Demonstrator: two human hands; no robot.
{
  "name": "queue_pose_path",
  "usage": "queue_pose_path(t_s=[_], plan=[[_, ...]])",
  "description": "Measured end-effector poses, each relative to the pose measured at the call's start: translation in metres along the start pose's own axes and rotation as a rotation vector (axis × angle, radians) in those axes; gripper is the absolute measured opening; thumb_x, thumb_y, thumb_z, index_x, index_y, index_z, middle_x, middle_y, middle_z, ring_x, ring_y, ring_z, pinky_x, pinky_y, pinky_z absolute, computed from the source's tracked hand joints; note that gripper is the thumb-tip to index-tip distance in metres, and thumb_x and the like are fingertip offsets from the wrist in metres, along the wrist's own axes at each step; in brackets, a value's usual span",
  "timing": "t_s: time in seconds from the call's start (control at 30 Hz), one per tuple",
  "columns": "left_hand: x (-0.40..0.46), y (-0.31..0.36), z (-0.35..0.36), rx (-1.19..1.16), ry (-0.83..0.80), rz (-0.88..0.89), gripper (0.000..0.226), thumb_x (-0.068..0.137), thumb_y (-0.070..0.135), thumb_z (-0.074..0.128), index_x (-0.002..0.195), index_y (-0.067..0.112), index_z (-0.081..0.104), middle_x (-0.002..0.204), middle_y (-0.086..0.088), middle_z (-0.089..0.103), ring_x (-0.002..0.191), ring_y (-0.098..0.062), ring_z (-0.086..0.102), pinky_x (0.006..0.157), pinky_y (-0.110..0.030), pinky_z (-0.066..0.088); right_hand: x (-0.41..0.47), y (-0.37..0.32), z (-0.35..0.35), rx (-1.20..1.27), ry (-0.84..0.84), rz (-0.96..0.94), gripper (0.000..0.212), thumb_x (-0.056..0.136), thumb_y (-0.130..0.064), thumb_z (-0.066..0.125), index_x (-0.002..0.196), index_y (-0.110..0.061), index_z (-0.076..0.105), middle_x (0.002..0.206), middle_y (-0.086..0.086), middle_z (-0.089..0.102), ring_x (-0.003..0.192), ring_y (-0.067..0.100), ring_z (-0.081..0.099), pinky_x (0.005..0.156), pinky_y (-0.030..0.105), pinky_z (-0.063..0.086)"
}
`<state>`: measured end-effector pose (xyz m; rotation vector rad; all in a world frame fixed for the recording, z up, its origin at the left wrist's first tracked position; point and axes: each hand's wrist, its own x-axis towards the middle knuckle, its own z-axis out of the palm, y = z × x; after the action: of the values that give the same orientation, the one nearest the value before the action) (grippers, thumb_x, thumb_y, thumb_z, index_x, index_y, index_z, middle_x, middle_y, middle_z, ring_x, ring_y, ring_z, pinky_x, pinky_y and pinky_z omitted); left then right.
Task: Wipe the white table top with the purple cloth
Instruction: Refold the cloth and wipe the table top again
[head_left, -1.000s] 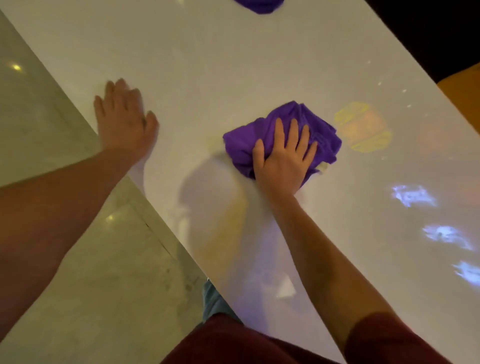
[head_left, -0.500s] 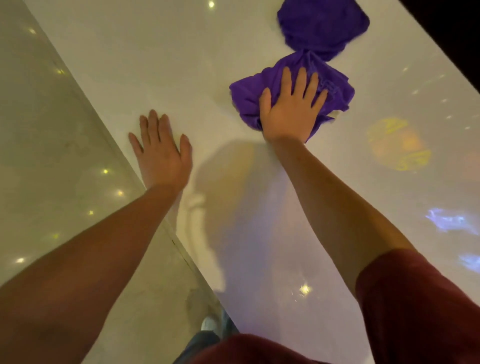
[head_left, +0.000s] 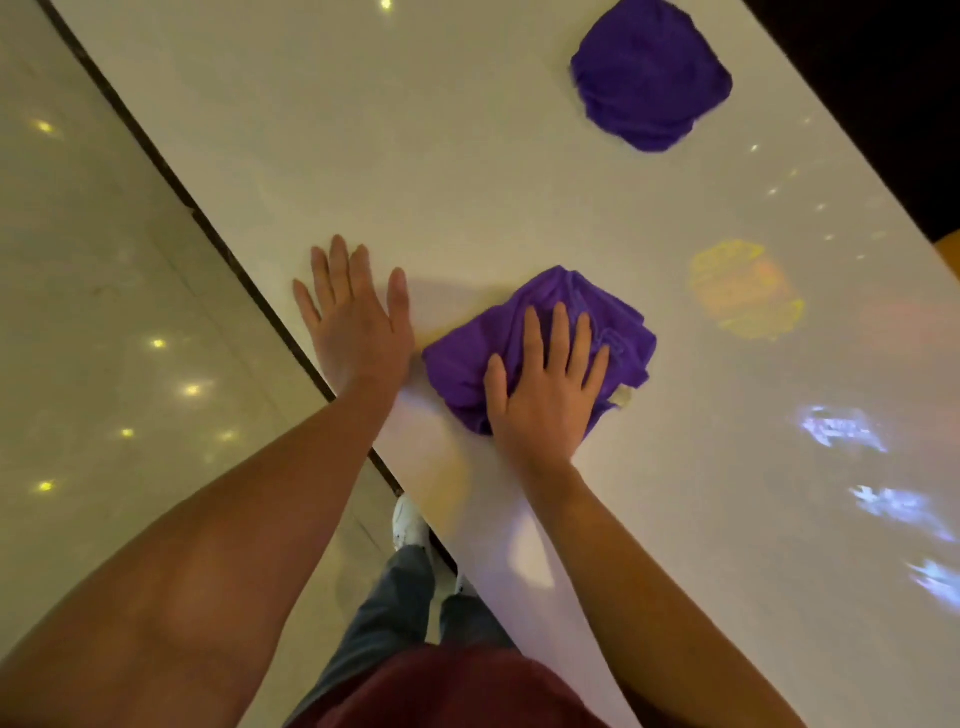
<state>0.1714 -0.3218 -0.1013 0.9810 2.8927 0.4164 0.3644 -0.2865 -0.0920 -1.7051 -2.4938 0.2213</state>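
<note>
Glossy white table top: right hand presses flat, fingers spread, on soft bunched purple cloth; left hand lies open, empty.

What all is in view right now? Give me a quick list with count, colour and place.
table top: 1, white and glossy, runs diagonally across the view
purple cloth: 1, bunched, on the table near its near edge, under the right hand
second purple cloth: 1, bunched, further along the table, lying free
light patches: 1 yellow-orange right of the held cloth; several bluish-white toward the right edge
floor: pale, shiny tiles with small light spots, left of the table
shoe: 1 clearly visible, white, on the floor by the table edge
trousers: grey-blue, bottom centre
top: dark red, bottom edge
left hand: flat on the table, fingers spread, beside the cloth
right hand: palm down, pressing on the cloth
</note>
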Motion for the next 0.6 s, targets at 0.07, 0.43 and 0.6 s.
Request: queue_pose_path(t_s=[0.07,0.43,0.6], plan=[[0.0,0.001,-0.003,-0.01,-0.018,0.01,0.077,0.105,0.06,0.008,0.155,0.013,0.042,0.169,-0.007,0.029,0.159,-0.029,0.017,0.129,-0.055,0.011,0.018,-0.009,-0.001,-0.004,-0.025,-0.008,0.065,0.103,-0.054,0.041,0.157,-0.019,0.049,0.169,0.012,0.038,0.159,0.039,0.026,0.128,0.064,0.016],[0.004,0.001,-0.006,0.056,-0.089,0.022,0.08,0.102,0.063,0.003,0.16,0.015,0.031,0.173,-0.008,0.017,0.161,-0.029,0.006,0.129,-0.056,0.007,0.223,-0.125,0.027,-0.005,-0.031,0.015,0.071,0.106,-0.059,0.016,0.168,-0.027,0.024,0.176,0.008,0.022,0.163,0.036,0.014,0.131,0.059,0.005],[0.003,-0.005,-0.008,-0.026,-0.07,0.003,0.079,0.103,0.061,0.007,0.159,0.012,0.032,0.171,-0.009,0.023,0.16,-0.027,0.011,0.129,-0.053,0.008,0.117,-0.082,0.018,-0.005,-0.029,-0.058,0.068,0.105,-0.059,0.027,0.165,-0.027,0.034,0.174,0.006,0.028,0.163,0.032,0.019,0.131,0.055,0.008]])
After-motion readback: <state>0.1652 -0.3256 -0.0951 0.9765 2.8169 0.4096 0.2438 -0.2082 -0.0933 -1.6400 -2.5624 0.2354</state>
